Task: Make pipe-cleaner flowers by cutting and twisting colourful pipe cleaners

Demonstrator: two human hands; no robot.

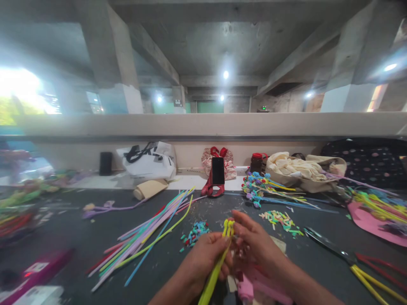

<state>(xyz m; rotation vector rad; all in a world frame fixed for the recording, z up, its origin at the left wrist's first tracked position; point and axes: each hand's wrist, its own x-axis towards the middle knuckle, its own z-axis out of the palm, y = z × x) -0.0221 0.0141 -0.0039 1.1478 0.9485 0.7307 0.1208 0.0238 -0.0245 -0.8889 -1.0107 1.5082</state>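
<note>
My left hand (206, 258) is closed around a bundle of yellow pipe cleaners (211, 281) whose stems run down toward me. Small bent tips stand up above the thumb. On the right side of these tips, my right hand (254, 237) has its fingers curled in and touching them; part of its grip is hidden. Under my right forearm lies a pink tool (246, 288), partly covered, perhaps a glue gun. Short blue and red cut pieces (195, 233) lie just beyond my left hand, and yellow and cream cut pieces (281, 222) beyond my right.
Long coloured pipe cleaners (149, 237) spread left of my hands. Finished pipe-cleaner flowers (254, 188) lie at back right. A black-bladed cutting tool (327, 243) rests at right. A phone (218, 170) leans on a red stand against the back, near a white bag (149, 163).
</note>
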